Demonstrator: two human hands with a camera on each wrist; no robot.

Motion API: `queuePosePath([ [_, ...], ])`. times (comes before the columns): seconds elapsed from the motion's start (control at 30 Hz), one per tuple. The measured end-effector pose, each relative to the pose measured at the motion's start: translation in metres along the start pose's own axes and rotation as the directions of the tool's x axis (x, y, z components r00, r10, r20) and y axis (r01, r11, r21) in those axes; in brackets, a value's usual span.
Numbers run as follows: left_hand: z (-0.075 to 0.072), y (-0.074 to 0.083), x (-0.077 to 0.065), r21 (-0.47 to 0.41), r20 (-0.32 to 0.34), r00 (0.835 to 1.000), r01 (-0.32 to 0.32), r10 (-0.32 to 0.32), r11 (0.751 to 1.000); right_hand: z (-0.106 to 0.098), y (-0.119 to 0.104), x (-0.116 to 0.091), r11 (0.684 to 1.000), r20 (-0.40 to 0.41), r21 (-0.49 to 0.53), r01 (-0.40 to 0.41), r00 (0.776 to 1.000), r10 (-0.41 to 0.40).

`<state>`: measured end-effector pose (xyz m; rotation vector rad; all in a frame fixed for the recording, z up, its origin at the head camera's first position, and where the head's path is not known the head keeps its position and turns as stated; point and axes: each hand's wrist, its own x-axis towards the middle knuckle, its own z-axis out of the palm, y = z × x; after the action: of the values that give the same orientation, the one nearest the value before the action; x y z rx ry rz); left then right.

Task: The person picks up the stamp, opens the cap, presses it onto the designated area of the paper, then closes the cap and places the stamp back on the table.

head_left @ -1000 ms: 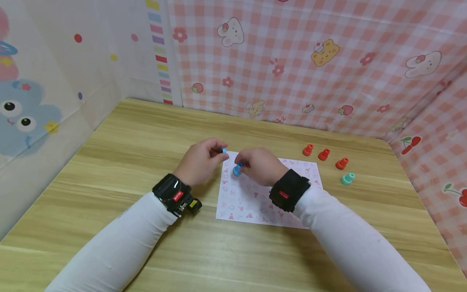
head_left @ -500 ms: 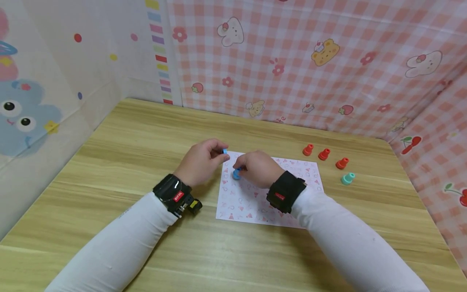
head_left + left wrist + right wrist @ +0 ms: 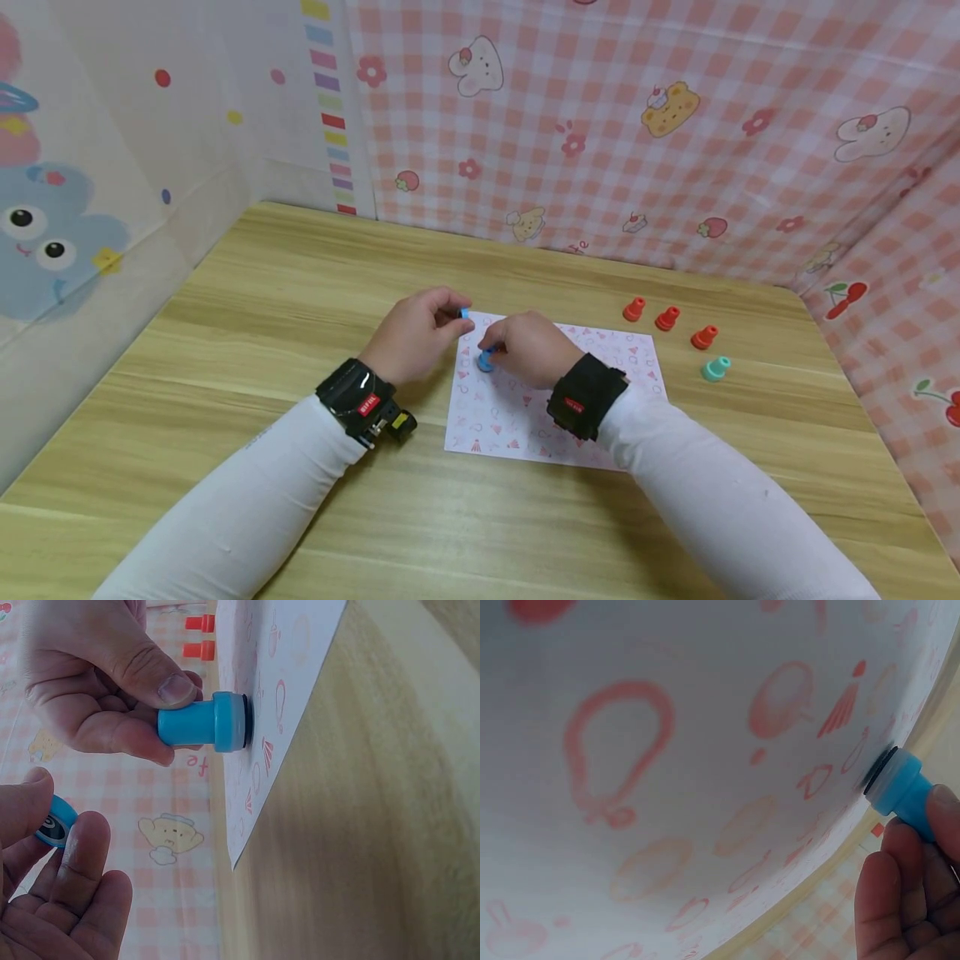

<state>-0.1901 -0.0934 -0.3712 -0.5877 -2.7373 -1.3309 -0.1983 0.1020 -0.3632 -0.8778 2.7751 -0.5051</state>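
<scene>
In the head view my right hand (image 3: 534, 350) pinches a small blue toy stamp (image 3: 486, 362) over the left part of the patterned paper (image 3: 487, 417). In the left wrist view the stamp (image 3: 191, 724) stands upright, its dark printing face right at the sheet, thumb and fingers round the handle. From the right wrist the same dark edge of the stamp (image 3: 911, 791) shows close against the paper. My left hand (image 3: 412, 335) pinches a small round blue cap (image 3: 57, 823) between thumb and finger, just beyond the paper's left edge; its dark inside with a pale mark shows.
Three red stamps, among them the middle red stamp (image 3: 667, 318), stand in a row on the wooden table (image 3: 375, 517), behind and to the right of the paper. A mint-green stamp (image 3: 716, 369) stands nearer. A checked curtain (image 3: 600, 167) closes off the back.
My right hand has shifted slightly left and its fingers now cover the top of the blue stamp. The left hand with the cap has stayed nearly still.
</scene>
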Motion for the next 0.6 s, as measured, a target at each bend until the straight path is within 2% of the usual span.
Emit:
queuePosePath([
  [0.33, 0.0011, 0.0001, 0.0003, -0.011, 0.001, 1.0, -0.004, 0.004, 1.0, 0.0027, 0.0013, -0.0006, 0.999, -0.023, -0.006, 0.043, 0.999, -0.043],
  [0.6, 0.0015, -0.0001, -0.0001, -0.004, 0.001, 1.0, -0.025, 0.025, 1.0, 0.0048, -0.0011, 0.0005, 0.995, -0.018, -0.07, 0.066, 0.998, -0.068],
])
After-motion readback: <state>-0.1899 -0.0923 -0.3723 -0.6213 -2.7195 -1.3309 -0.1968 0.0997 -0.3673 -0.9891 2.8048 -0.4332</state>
